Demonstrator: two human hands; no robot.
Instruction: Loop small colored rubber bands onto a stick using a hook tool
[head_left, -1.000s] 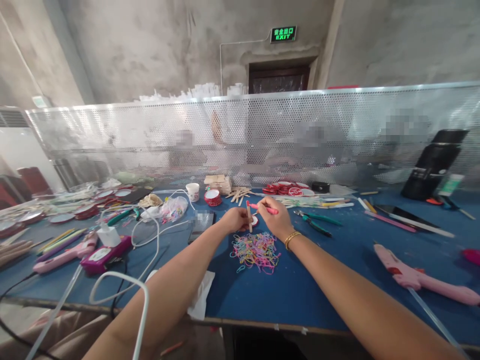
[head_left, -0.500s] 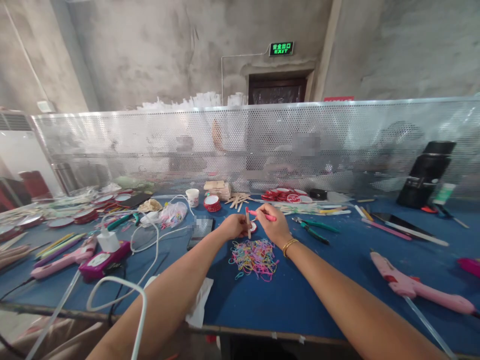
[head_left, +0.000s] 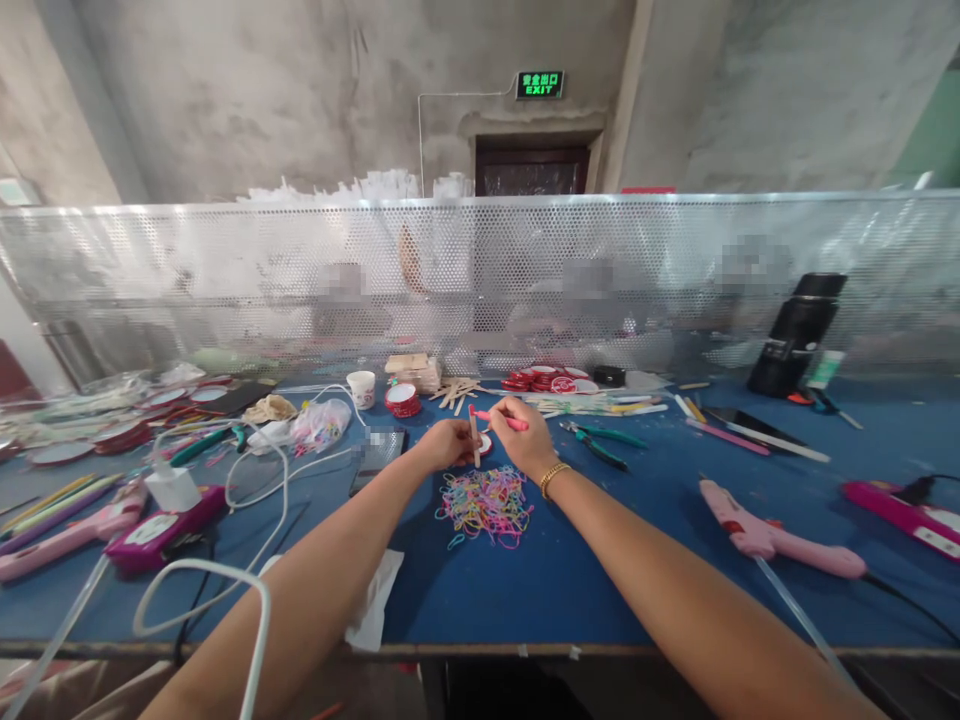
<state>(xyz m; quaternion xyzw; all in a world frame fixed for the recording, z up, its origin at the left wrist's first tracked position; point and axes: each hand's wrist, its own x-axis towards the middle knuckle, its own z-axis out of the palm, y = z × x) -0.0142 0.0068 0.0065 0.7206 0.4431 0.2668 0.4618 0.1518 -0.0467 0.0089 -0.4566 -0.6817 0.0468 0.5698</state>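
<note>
Left hand (head_left: pixel 444 443) grips upright wooden stick (head_left: pixel 474 433); right hand (head_left: pixel 525 440) holds pink pen (head_left: pixel 501 420) touching it, above rubber band pile (head_left: pixel 486 502) on blue tabletop (head_left: pixel 600 560).

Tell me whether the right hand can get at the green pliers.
Probably yes: the green pliers lie beside the right hand on bare table, nothing between, though its fingers hold a pink stick.

- We pan right; left hand (head_left: pixel 444 444) and right hand (head_left: pixel 525 445) now sit further left in frame.
- We now see a magenta box (head_left: pixel 904 510) with its cable at far right.
</note>
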